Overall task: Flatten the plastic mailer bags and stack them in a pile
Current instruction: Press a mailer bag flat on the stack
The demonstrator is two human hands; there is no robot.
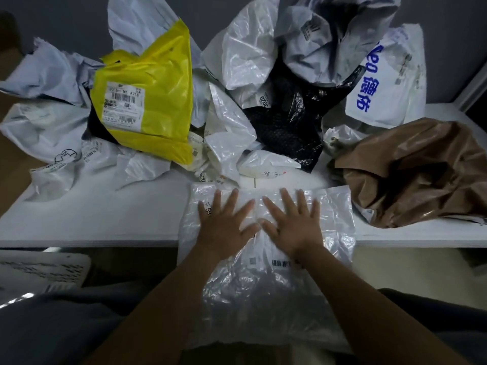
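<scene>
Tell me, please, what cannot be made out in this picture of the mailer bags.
- Head view, yellow bag label: print too small and blurred to read.
- Head view, black bag: mostly buried under white bags.
- Head view, brown bag: cut off by the right frame edge.
- Head view, clear bag: its middle hidden under the left hand and right hand.

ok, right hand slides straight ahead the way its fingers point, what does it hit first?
The right hand, flat on the clear bag, would cross a strip of bare table, then probably meet the small crumpled white mailer; the black bag sits behind it.
</scene>
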